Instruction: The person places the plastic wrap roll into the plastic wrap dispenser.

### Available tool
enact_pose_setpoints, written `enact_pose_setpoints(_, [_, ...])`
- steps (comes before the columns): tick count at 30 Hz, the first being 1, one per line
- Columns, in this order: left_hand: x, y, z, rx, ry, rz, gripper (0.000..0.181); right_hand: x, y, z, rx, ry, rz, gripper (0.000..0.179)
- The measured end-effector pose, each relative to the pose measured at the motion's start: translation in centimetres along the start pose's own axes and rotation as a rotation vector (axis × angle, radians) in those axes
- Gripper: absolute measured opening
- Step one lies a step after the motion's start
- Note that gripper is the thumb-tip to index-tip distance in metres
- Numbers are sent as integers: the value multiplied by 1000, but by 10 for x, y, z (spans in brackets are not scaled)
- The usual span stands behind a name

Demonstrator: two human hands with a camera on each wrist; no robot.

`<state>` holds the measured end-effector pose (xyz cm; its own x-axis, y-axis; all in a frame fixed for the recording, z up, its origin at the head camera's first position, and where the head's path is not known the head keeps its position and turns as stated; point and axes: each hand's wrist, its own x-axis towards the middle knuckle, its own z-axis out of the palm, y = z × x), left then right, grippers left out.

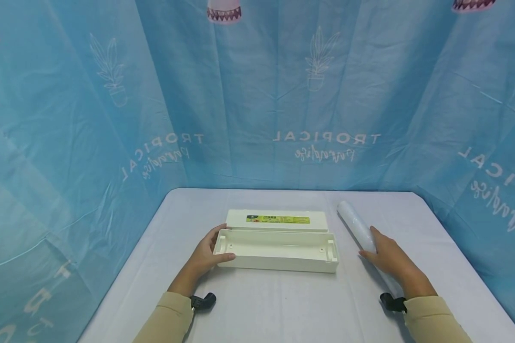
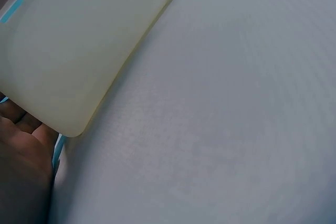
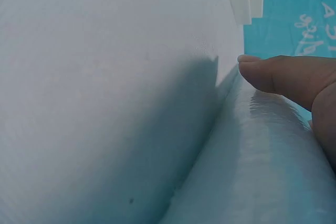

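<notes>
A long white plastic wrap dispenser box point(image 1: 279, 263) lies on the table with its lid point(image 1: 283, 227) folded back, a green-yellow label on the lid. The box's inside shows bare, with a holder at each end. My left hand point(image 1: 206, 252) grips the box's left end, thumb on the front rim and fingers behind. In the left wrist view the box's wall point(image 2: 79, 61) covers part of the fingers. To the right of the box, a roll of clear plastic wrap point(image 1: 355, 224) lies slanted. My right hand point(image 1: 388, 255) holds it round its middle, thumb point(image 3: 278, 74) on the near side.
A white cloth covers the table point(image 1: 283, 305). Blue printed curtains point(image 1: 249, 95) hang behind it and on both sides. Black wrist cameras are strapped over both sleeves, the right one point(image 1: 392, 302) close beside the roll's near end.
</notes>
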<state>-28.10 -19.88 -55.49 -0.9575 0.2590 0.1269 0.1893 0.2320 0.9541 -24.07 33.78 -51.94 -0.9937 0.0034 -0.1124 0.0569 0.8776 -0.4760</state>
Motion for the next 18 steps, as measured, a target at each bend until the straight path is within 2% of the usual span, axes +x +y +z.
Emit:
enact_pose_setpoints(10, [0, 0, -1, -3, 3, -10, 104, 0, 0, 1, -25, 60, -42, 100])
enact_pose_setpoints(18, [0, -1, -1, -6, -1, -2, 104, 0, 0, 2, -31, 77, -50, 99])
